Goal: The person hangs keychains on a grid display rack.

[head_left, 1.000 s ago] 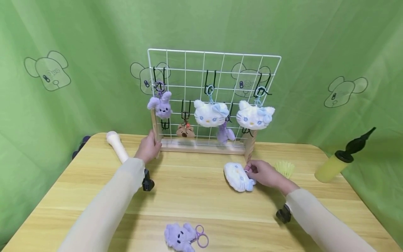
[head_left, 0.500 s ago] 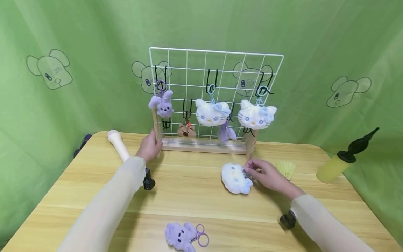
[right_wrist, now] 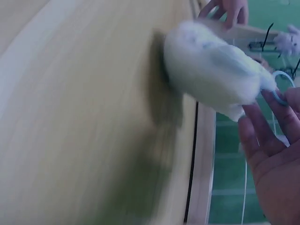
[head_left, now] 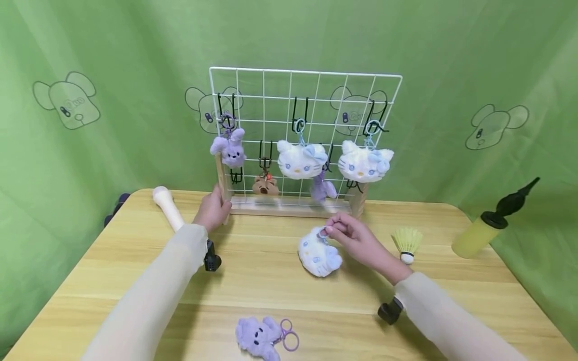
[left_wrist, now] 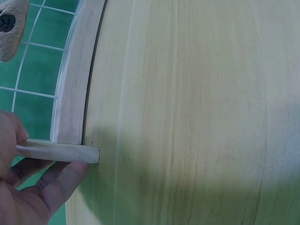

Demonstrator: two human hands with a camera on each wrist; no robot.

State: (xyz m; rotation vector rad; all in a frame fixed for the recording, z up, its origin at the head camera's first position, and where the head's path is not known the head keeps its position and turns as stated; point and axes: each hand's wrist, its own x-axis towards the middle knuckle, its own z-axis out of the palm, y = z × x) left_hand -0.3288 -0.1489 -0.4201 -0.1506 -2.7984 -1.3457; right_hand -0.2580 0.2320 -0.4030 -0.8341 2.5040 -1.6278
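My left hand (head_left: 212,208) grips the left wooden post (head_left: 221,173) of a white wire grid rack (head_left: 289,208). In the left wrist view the thumb and fingers lie on opposite sides of that wooden end piece (left_wrist: 61,152). A white cat plush keychain (head_left: 318,256) with a blue bow dangles tilted from my right hand (head_left: 358,240), in front of the rack. Pinched between the right thumb and fingers is its light blue ring (right_wrist: 283,72), partly hidden in the head view. The plush's underside hangs just over the table, its shadow beside it in the right wrist view.
Two white cat plushes (head_left: 301,160), a purple rabbit plush (head_left: 233,152), a brown bear (head_left: 265,186) and another purple plush (head_left: 322,189) hang on the rack. A purple plush keychain (head_left: 257,338) lies in front. Shuttlecock (head_left: 407,243) and yellow pump (head_left: 478,236) stand right, a white microphone-shaped object (head_left: 168,206) left.
My right hand has moved left and a little up, carrying the white cat plush keychain with it by the ring. The left hand stays on the rack post.
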